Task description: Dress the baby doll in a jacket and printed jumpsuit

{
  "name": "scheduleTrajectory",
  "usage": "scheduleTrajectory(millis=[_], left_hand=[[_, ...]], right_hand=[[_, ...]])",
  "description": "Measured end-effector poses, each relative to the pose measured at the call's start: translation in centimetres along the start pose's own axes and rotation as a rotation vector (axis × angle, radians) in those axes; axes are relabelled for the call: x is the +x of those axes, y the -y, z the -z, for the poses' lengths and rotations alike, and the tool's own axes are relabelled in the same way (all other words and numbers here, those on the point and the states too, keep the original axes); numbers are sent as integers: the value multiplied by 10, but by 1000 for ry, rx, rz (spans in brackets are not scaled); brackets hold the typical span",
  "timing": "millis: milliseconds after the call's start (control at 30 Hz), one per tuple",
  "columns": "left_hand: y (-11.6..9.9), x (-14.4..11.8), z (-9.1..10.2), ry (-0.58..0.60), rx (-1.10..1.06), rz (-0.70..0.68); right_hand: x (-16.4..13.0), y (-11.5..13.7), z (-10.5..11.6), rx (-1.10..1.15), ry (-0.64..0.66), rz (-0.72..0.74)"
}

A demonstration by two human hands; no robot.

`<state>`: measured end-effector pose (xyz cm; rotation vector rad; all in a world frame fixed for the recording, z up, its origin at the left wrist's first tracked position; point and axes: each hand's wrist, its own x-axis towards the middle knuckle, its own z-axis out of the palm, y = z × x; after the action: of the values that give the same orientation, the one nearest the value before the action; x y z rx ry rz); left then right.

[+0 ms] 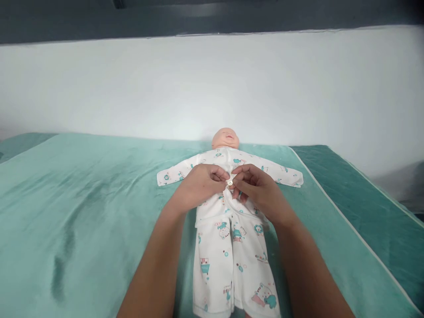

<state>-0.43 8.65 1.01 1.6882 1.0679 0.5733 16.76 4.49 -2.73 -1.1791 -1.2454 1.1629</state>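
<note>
1. Baby doll (225, 138) on its back on the blanket (109, 212), head at the far end, near the wall (212, 84), legs toward the viewer
2. Wall behind the blanket, running across the far side
3. Shirt (228, 155) on the doll's torso, one sleeve stretched out left, the other right, both on the blanket
4. Trousers (232, 251) before the shirt, nearest the viewer
5. Left hand (203, 183) and right hand (253, 185) over the shirt's middle, a button (229, 182) between their fingertips
6. Border strip (367, 207) right of the doll, beyond the blanket's edge
</note>
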Motion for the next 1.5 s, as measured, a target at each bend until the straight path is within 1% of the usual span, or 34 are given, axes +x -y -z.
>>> scheduleTrajectory(millis=[133, 400, 567, 867, 933, 1067, 1233, 1367, 1500], left_hand=[[-2, -2, 3, 54, -23, -8], [1, 1, 4, 112, -115, -38], [-1, 1, 3, 90, -101, -51], [1, 2, 1, 33, -163, -24], [1, 2, 1, 57, -191, -26], [3, 2, 4, 142, -218, -22], [4, 1, 7, 215, -248, -41], [3, -1, 7, 210, -243, -48], [2, 0, 6, 185, -218, -65]], right_hand=[[-2, 2, 0, -7, 25, 19], [-3, 1, 3, -50, 83, 61], [-3, 2, 3, -36, 88, 55], [-2, 1, 2, -33, 59, 52], [-2, 1, 2, -31, 50, 48], [-2, 1, 2, -10, 31, 41], [-2, 2, 3, -1, 33, 29], [-3, 4, 3, 24, 50, 23], [-3, 5, 4, 69, 41, 19]])
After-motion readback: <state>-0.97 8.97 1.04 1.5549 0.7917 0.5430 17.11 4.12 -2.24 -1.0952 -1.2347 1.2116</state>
